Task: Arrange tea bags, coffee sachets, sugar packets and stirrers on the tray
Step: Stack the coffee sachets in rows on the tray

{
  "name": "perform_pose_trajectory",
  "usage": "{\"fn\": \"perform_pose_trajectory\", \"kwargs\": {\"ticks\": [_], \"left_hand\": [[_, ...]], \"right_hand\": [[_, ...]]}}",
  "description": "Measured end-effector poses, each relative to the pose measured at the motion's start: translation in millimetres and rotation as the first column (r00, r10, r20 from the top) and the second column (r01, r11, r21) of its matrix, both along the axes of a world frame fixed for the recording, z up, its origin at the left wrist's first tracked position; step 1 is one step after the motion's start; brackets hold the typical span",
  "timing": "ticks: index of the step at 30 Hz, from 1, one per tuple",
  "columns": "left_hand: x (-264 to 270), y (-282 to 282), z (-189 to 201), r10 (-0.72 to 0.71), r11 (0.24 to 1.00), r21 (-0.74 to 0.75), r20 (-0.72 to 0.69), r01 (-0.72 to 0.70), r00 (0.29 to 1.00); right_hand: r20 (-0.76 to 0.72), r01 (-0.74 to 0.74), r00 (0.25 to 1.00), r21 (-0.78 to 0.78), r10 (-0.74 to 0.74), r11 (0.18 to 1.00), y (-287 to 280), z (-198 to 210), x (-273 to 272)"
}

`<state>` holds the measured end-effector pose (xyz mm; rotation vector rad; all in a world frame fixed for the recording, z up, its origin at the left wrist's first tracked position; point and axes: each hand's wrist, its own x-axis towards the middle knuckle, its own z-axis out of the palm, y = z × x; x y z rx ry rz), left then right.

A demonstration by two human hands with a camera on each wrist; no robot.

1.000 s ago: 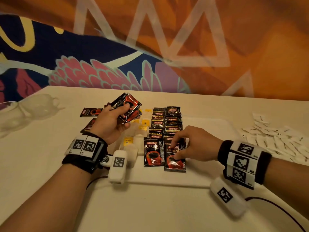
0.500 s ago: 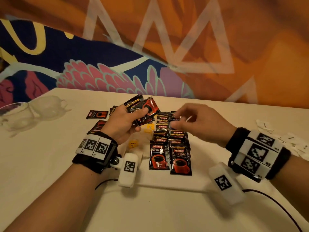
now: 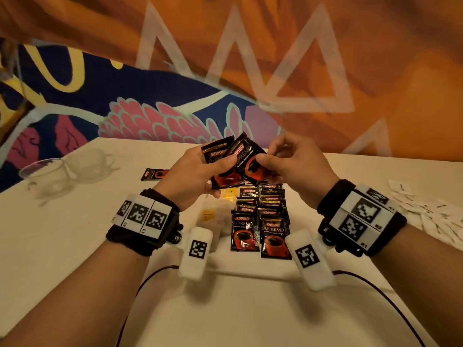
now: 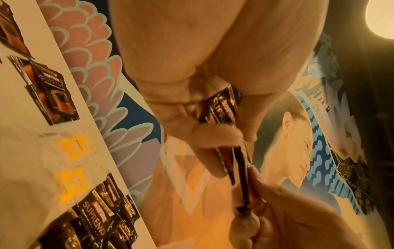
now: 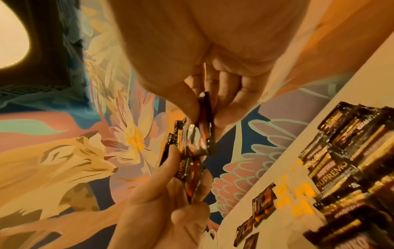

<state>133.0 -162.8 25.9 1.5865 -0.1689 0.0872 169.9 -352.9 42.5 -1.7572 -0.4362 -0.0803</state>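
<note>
Above the tray, my left hand grips a small fan of black-and-red coffee sachets. My right hand pinches the front sachet of that fan between thumb and forefinger. In the right wrist view the pinched sachet is seen edge-on, and in the left wrist view the held sachets are too. Two overlapping rows of coffee sachets lie on the white tray. Tea bags with yellow tags lie left of them. No stirrers are in sight.
White sugar packets are scattered on the table at the right. One loose coffee sachet lies beyond the tray at the left, with more loose sachets nearby. Clear glass cups stand at the far left. A painted wall rises behind the table.
My right hand left the front sachets on the tray, rose and came across to the left hand's sachets, where it now pinches one. The left hand lifted its sachets higher.
</note>
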Motion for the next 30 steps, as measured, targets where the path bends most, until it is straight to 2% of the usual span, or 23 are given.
{"fn": "perform_pose_trajectory", "kwargs": {"ticks": [3,5,7,9,11,14,18,19,23,25,28,30], "left_hand": [[0.5,0.3,-0.1,0.103,0.991,0.08,0.047,-0.107,0.994],[0.0,2.3,-1.2,0.105,0.955,0.272,0.068,-0.119,0.992],[-1.7,3.9,-4.3,0.051,0.885,0.463,-0.014,-0.039,0.999],[-3.8,1.4,-8.7,0.026,0.81,0.583,-0.129,0.055,0.991],[-4.2,-5.2,-15.0,0.028,0.718,0.688,-0.182,0.107,0.983],[-2.8,-14.3,-26.1,0.058,0.596,0.796,-0.175,0.106,0.983],[0.3,-18.8,-34.3,0.134,0.439,0.894,-0.163,0.089,0.977],[0.6,-19.5,-34.0,0.146,0.421,0.903,-0.157,0.083,0.977],[-4.3,-17.9,-18.9,0.166,0.42,0.907,-0.074,-0.002,0.983],[-4.2,-16.0,-9.6,0.173,0.473,0.881,-0.069,-0.022,0.983],[-8.2,-25.7,1.7,0.116,0.766,0.641,-0.212,0.049,0.97],[-11.2,-36.9,5.7,0.012,0.871,0.474,-0.284,0.13,0.959]], "right_hand": [[-0.065,-0.087,0.995,-0.147,0.078,0.985,-2.1,-6.3,-6.2],[-0.086,-0.133,0.99,-0.307,0.112,0.942,-7.0,-9.9,-10.5],[-0.055,-0.136,0.99,-0.532,0.126,0.835,-15.3,-13.1,-11.8],[-0.017,-0.098,0.993,-0.683,0.119,0.723,-24.4,-16.9,-10.5],[-0.019,-0.082,0.995,-0.733,0.1,0.676,-32.1,-21.3,-9.2],[-0.063,-0.105,0.994,-0.768,0.089,0.632,-39.2,-28.6,-10.3],[-0.099,-0.13,0.992,-0.783,0.084,0.608,-44.2,-33.0,-10.6],[-0.104,-0.134,0.991,-0.782,0.083,0.609,-45.0,-33.1,-10.0],[-0.077,-0.11,0.994,-0.78,0.08,0.617,-48.1,-30.7,-7.4],[-0.037,-0.076,0.997,-0.747,0.073,0.661,-49.0,-28.4,-4.9],[-0.044,-0.106,0.994,-0.566,0.098,0.817,-43.4,-25.0,-4.7],[-0.099,-0.173,0.985,-0.408,0.144,0.896,-36.9,-22.1,-8.2]]}}
